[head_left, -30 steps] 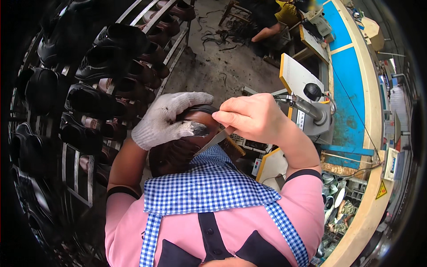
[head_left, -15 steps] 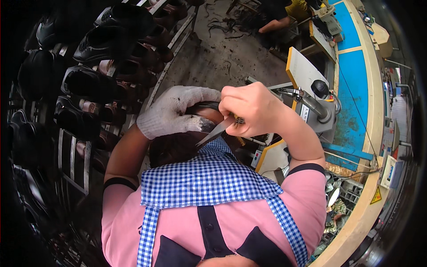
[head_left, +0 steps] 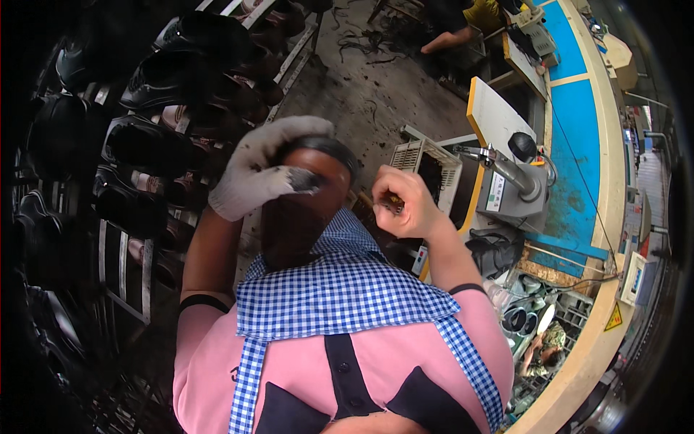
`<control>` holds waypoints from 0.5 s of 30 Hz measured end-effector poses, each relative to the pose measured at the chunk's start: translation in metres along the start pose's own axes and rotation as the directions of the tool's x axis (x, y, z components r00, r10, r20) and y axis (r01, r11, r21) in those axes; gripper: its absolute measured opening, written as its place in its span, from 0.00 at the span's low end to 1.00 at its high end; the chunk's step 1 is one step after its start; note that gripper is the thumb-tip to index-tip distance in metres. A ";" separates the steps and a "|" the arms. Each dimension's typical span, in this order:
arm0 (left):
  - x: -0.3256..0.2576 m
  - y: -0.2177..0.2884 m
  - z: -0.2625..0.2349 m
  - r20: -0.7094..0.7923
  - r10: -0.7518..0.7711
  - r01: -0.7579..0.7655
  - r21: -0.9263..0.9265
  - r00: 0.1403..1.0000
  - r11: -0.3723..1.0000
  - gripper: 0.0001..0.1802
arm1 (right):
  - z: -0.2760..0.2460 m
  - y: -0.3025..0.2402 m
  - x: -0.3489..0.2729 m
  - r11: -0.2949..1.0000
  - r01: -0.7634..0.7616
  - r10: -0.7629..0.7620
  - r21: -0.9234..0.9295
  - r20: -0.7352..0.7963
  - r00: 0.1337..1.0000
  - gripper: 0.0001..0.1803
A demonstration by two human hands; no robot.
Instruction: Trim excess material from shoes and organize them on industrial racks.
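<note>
My left hand (head_left: 249,177), in a white knitted glove with a darkened thumb tip, is closed round a brown shoe (head_left: 312,168) with a black sole edge. The shoe is held up in front of my chest, somewhat blurred. Bare and to the right of the shoe, my right hand (head_left: 412,201) is curled round a pair of snips. Only a small yellowish part of the snips (head_left: 395,202) shows inside the fingers; the blades are hidden. A gap separates this hand from the shoe.
Racks of dark shoes (head_left: 148,137) fill the left side. To the right stand a pale plastic basket (head_left: 452,168), a machine with a metal arm (head_left: 515,173) and a blue-topped bench (head_left: 571,159). Another person's hand (head_left: 446,41) is at the far end.
My right hand has drawn away from the shoe to the right, and the snips' blades no longer show. My left hand has shifted slightly left and turned the shoe, exposing more brown upper.
</note>
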State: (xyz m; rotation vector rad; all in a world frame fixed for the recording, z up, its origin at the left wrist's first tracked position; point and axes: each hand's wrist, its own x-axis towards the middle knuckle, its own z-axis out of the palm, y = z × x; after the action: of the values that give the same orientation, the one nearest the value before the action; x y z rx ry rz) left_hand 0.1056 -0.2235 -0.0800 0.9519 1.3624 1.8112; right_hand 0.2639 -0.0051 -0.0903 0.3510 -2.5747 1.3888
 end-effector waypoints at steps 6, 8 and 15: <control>0.008 -0.058 -0.026 -0.515 0.023 -0.279 -0.426 0.857 0.861 0.30 | 0.034 0.032 -0.059 0.525 -0.671 0.654 0.524 0.256 0.712 0.49; 0.016 -0.068 -0.023 -0.520 -0.055 -0.269 -0.527 0.852 0.806 0.31 | 0.029 0.022 -0.067 0.577 -0.590 0.587 0.565 0.215 0.780 0.52; 0.029 -0.088 -0.009 -0.421 -0.293 -0.160 -0.762 0.859 0.627 0.27 | 0.018 0.010 -0.067 0.559 -0.460 0.468 0.690 0.196 0.862 0.59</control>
State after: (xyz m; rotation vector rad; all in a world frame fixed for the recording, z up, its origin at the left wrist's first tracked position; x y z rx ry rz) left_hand 0.0908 -0.1826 -0.1627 -0.0836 0.6633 2.3650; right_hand 0.3242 -0.0072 -0.1267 -0.2917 -2.0390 2.5779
